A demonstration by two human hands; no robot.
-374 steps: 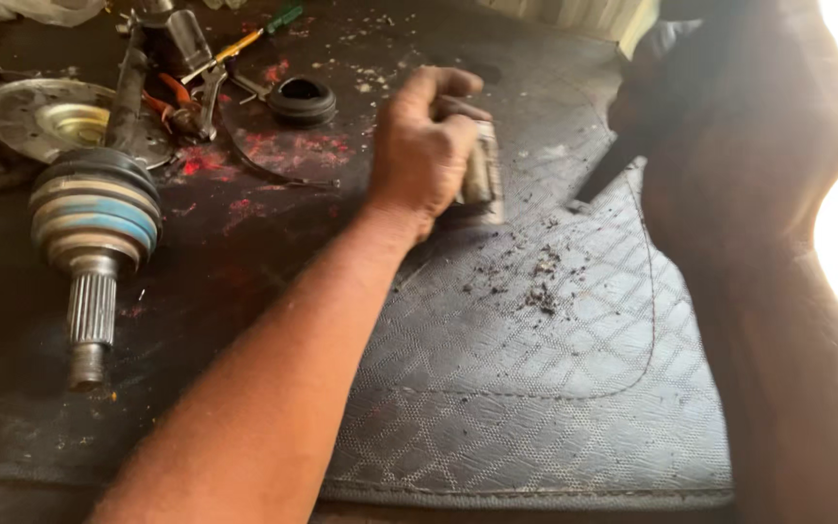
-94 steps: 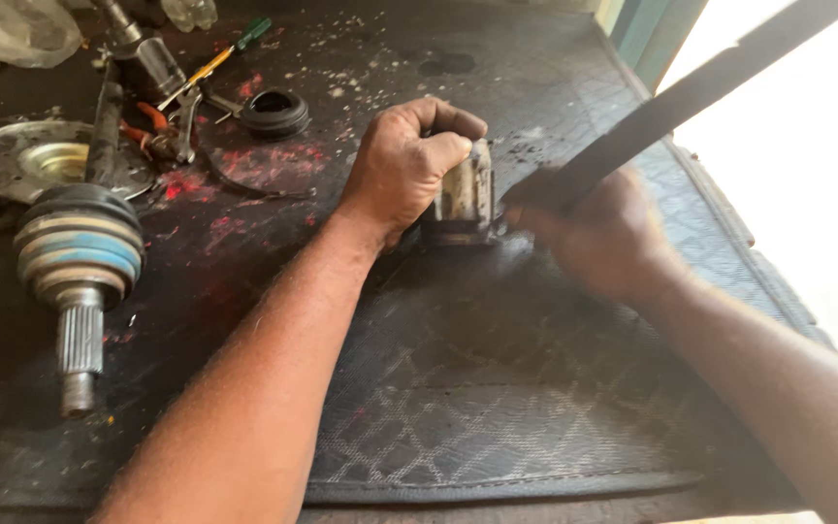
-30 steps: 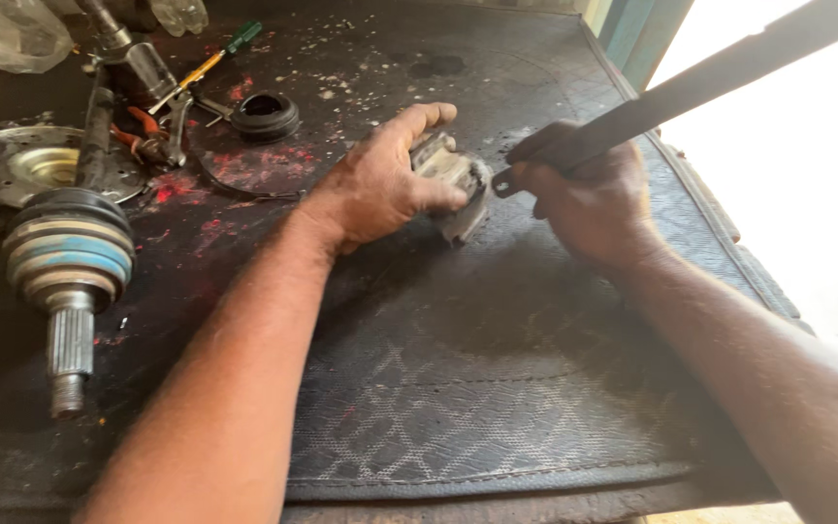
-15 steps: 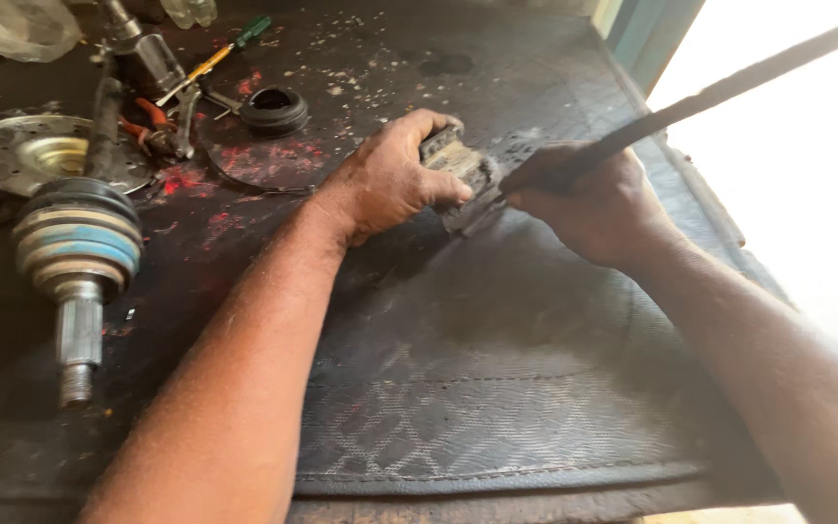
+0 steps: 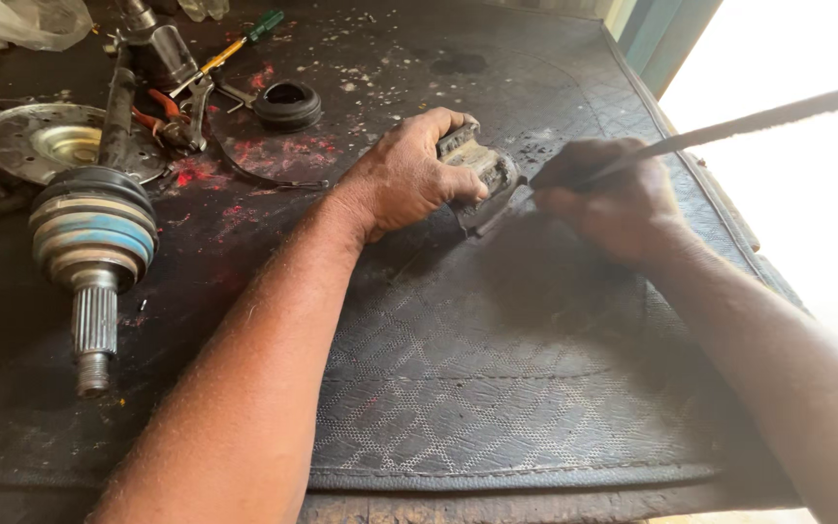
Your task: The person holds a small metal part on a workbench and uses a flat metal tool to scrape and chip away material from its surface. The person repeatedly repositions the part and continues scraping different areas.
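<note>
Your left hand (image 5: pixel 409 180) is clamping the grimy metal part (image 5: pixel 477 165) against the rubber mat (image 5: pixel 497 388) at upper centre of the frame. Your right hand (image 5: pixel 613 199) is gripping the long flat bar (image 5: pixel 729 124), tip at the part's edge. Keep fingers (image 5: pixel 463 184) clear of the tip.

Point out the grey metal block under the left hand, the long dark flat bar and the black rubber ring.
grey metal block (image 5: pixel 482 163), head view, its exposed top edge.
long dark flat bar (image 5: pixel 729 126), head view, mid-shaft.
black rubber ring (image 5: pixel 287 105), head view, its front rim.
</note>
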